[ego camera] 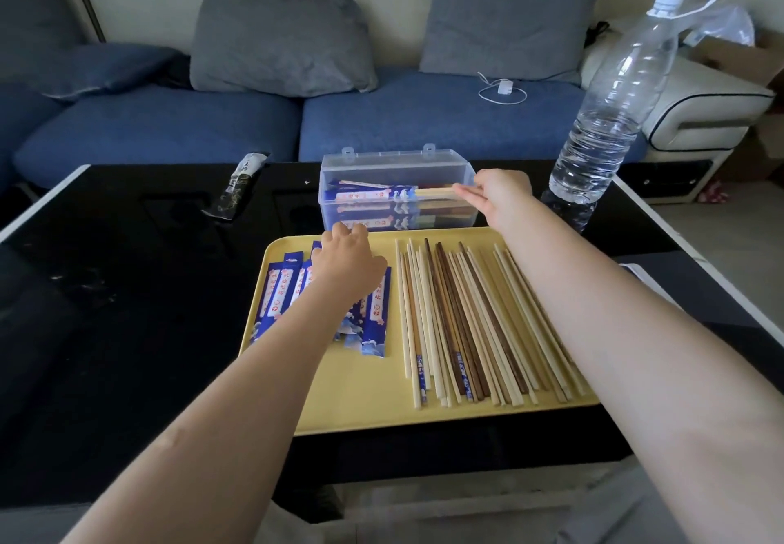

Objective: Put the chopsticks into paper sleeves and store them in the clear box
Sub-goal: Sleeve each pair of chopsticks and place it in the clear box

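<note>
A clear plastic box [339, 170] stands open behind a yellow tray [360, 391]. My right hand [502, 196] pinches the bare ends of a sleeved chopstick pair [382, 195] lying across the box opening. More sleeved pairs lie inside the box. On the tray's left, blue paper sleeves [280, 289] lie in a pile, and my left hand [348, 261] rests on them with fingers curled over the far edge. Several loose chopsticks [471, 319], pale and dark wood, cover the tray's right half.
A big water bottle [611, 119] stands to the right of the box on the black table [106, 289]. A dark wrapped packet [237, 187] lies at the back left. A blue sofa with grey cushions sits beyond the table.
</note>
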`<state>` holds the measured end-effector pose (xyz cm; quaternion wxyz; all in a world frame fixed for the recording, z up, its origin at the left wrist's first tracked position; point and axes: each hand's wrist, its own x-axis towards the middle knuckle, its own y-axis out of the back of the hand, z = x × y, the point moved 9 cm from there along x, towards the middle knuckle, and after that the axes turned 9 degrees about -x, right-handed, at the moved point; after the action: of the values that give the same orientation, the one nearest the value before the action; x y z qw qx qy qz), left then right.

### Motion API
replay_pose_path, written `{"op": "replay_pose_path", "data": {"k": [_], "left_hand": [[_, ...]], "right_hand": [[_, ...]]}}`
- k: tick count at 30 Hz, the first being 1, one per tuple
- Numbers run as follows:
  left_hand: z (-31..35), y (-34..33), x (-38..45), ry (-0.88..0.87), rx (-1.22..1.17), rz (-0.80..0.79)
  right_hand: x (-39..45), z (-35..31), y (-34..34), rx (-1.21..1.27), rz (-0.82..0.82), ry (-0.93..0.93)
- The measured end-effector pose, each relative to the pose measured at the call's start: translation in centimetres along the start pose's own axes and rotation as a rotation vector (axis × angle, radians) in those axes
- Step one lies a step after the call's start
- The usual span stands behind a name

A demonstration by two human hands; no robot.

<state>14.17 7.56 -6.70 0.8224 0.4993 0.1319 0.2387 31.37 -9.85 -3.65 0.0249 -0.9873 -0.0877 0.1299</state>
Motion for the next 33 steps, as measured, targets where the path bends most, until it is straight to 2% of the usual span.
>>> {"op": "replay_pose_path", "data": {"k": [4, 6, 11, 15, 21, 25, 28, 30, 33], "left_hand": [[0.3, 0.2, -0.4, -0.009, 0.029, -0.013], [0.4, 0.2, -0.7, 0.006, 0.063, -0.069], [0.6, -1.4, -2.3, -0.001, 0.277, -0.251], [1.1, -2.0, -2.9, -0.015, 0.315, -0.271], [1.2, -2.1, -3.1, 0.026, 0.219, -0.239], [0.5, -1.5, -2.7, 0.113, 0.028, -0.236], [0.6, -0.6, -2.7, 0.177, -0.274, -0.183], [1.2, -0.1, -3.0, 0.205, -0.577, -0.133], [2.1, 0.9, -3.0, 0.197, -0.925, -0.016]], "right_hand": [[-0.8, -0.7, 0.8, -0.037, 0.012, 0.010], [-1.2, -0.5, 1.1, -0.062, 0.005, 0.011], [-3.7, 1.9, 1.0, -0.423, -0.063, 0.013], [-5.6, 4.5, 1.5, -0.546, -0.101, 0.033], [-6.9, 5.5, 2.0, -0.636, -0.111, 0.080], [-7.6, 4.6, 1.7, -0.673, -0.154, 0.148], [-8.5, 4.5, 1.2, -0.717, -0.233, 0.176], [-9.2, 5.1, 0.5, -0.702, -0.356, 0.123], [-11.1, 6.8, -1.0, -0.622, -0.632, -0.070]]}}
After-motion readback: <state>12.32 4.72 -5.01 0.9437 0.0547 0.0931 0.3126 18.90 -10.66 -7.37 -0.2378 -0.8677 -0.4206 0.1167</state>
